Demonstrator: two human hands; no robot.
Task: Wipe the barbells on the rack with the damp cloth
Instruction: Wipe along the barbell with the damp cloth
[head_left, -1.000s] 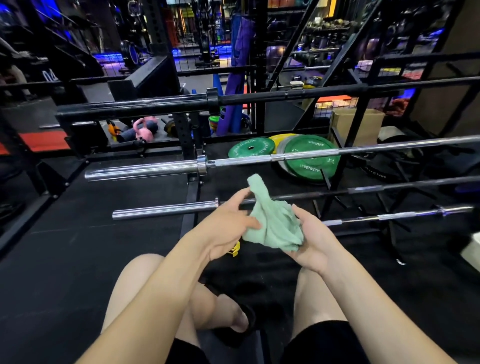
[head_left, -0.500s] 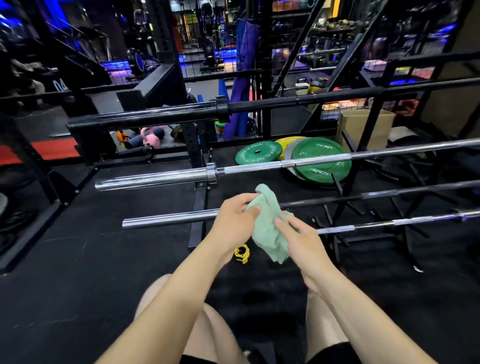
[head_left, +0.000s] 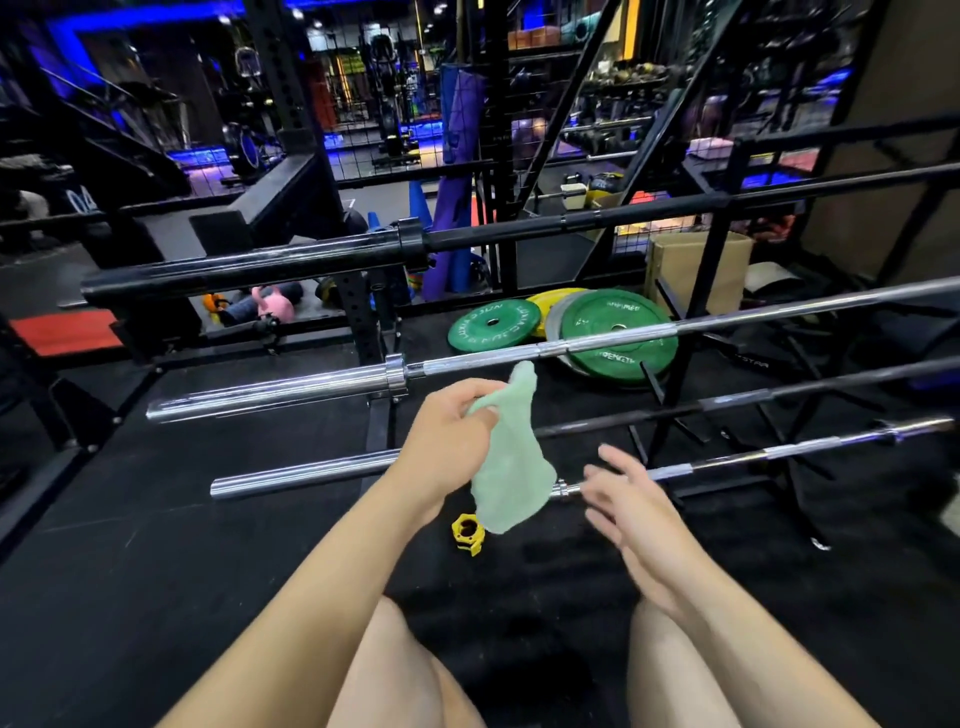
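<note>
Gripping the cloth (head_left: 511, 457) bunched, the left hand (head_left: 449, 441) hung just above the nearest barbell (head_left: 301, 475), whose long axis ran left-right beneath both hands, while the right hand (head_left: 621, 499), open and empty, hovered equally near.

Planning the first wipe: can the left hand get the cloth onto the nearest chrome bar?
Probably yes: the left hand holds the cloth just above the nearest chrome bar, nothing between.

right hand (head_left: 626, 501): motion-blurred, finger pose unclear | cloth (head_left: 511, 467): hides the barbell (head_left: 291, 475) stretch beside left hand (head_left: 449, 441) | barbells right of the hands: cut off by frame edge | plate lettering: unreadable
</note>
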